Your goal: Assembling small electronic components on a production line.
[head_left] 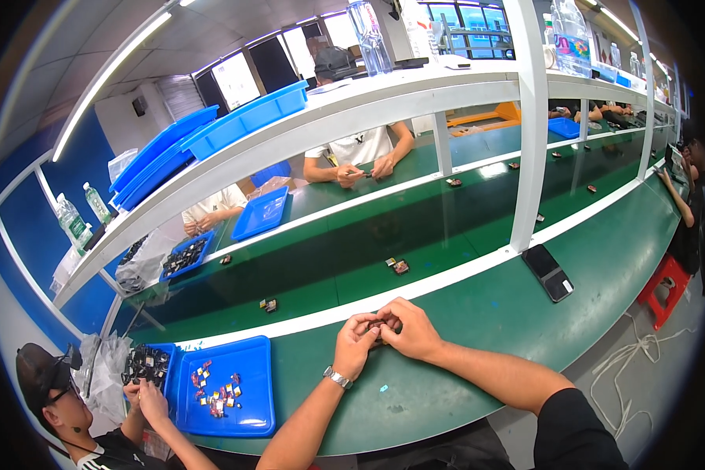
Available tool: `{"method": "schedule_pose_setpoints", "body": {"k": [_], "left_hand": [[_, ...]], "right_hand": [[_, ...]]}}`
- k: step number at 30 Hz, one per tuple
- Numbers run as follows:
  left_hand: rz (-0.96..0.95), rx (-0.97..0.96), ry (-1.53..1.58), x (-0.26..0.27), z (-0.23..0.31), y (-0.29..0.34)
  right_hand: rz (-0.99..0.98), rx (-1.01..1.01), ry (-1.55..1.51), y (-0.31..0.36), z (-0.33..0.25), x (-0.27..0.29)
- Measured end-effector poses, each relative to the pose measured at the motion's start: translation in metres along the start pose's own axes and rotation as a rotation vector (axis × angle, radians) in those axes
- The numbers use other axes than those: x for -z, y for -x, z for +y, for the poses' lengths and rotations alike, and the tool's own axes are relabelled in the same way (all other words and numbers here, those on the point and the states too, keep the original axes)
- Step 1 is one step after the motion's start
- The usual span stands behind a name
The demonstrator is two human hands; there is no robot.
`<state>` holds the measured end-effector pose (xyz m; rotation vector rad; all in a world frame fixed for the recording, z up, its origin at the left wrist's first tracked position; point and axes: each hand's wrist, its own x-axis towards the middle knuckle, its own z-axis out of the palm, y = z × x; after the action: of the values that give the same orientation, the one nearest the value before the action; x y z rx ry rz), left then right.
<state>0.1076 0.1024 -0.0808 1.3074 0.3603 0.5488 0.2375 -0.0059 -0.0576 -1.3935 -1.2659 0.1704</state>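
Observation:
Above the green worktop, my left hand and my right hand meet with fingertips pinched together. Between them is a small dark reddish-brown part, mostly covered by the fingers, so its exact kind does not show. A metal-banded watch is on my left wrist. To the left of my left forearm, a blue tray holds several small parts in dark red, yellow and black. Just beyond my hands, a similar small part lies on the green conveyor belt.
A black phone lies on the worktop at right, near a white upright post. A co-worker sits close on my left beside a tray of black parts. Overhead runs a shelf; a red stool stands at right.

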Motion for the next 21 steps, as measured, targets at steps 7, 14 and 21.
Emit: {"method": "schedule_pose_setpoints", "body": {"k": [7, 14, 21], "left_hand": [[0.097, -0.062, 0.052, -0.002, 0.005, -0.001], [-0.027, -0.024, -0.088, -0.001, 0.005, -0.007], [-0.026, -0.034, -0.157, 0.007, -0.001, -0.001]], "right_hand": [[0.421, -0.229, -0.093, -0.044, 0.069, 0.027], [0.466, -0.329, 0.454, -0.077, 0.166, 0.108], [0.239, -0.236, 0.508, -0.071, 0.102, 0.056]]}}
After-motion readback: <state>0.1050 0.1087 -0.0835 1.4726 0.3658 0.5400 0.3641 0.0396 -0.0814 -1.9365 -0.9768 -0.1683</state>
